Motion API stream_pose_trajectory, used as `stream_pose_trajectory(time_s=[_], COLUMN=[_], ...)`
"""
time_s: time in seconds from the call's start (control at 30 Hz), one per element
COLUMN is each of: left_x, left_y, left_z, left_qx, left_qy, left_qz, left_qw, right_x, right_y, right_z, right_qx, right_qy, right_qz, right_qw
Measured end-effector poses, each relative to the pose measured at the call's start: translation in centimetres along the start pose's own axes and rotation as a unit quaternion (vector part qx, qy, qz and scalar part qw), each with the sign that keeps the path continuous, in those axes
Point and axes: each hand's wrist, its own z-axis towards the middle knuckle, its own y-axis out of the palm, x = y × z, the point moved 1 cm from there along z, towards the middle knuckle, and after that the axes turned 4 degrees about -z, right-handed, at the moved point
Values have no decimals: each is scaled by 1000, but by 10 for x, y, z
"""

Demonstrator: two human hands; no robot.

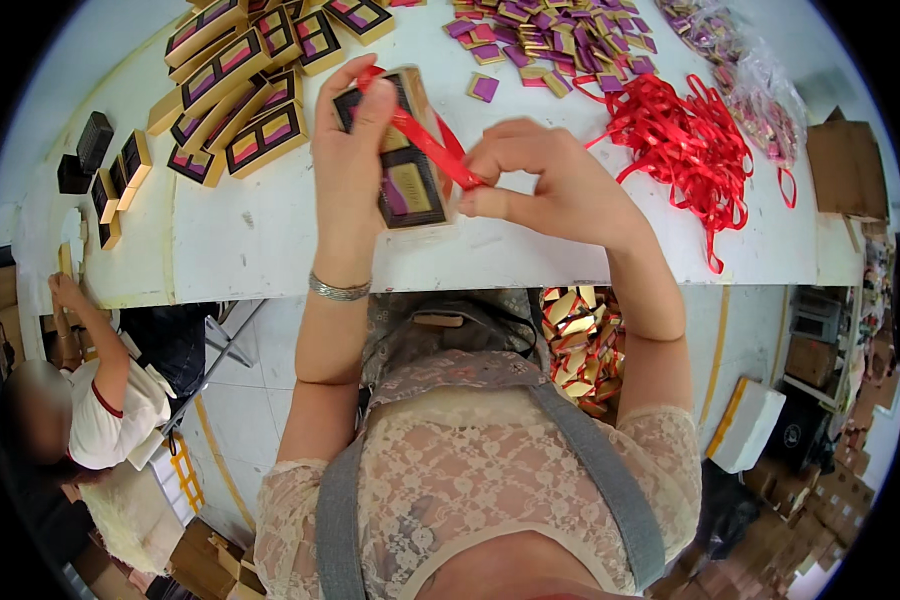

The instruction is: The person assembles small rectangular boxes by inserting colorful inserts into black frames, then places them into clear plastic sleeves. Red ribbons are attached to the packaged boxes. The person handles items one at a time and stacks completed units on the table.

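Observation:
My left hand (348, 165) is closed round the left side of a small gift box (413, 190), its thumb pressing on the top. Through the box's clear front show a dark insert and purple-and-gold wrapped pieces. A red ribbon loop (427, 142) runs from under my left fingers slantwise across the box. Just right of the box, my right hand (560, 180) pinches the other end of this ribbon between thumb and fingers, pulling it out from the box. The box is tilted and held over the white table (290, 240).
Similar boxes (232, 85) are stacked at the far left, near black trays (92, 140). Loose wrapped pieces (570, 40) and tangled red ribbons (682, 150) lie at right, beside plastic bags (765, 95). Below the edge are ribboned boxes (578, 345). A co-worker (110, 410) sits left.

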Motion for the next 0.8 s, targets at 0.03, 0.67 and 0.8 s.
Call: stream_pose_trajectory(time_s=[0.03, 0.67, 0.8], left_x=[1, 19, 18], left_y=[-6, -16, -5], left_z=[6, -7, 2], left_qx=[31, -44, -29], left_qy=[-12, -51, -85], left_qz=[-53, -171, -234], left_qw=[998, 983, 968], right_x=[8, 44, 47], right_y=[2, 74, 71], right_z=[-7, -6, 5], right_qx=[-26, 29, 154], right_qy=[12, 111, -46], right_qz=[54, 497, 313], right_qw=[998, 860, 936])
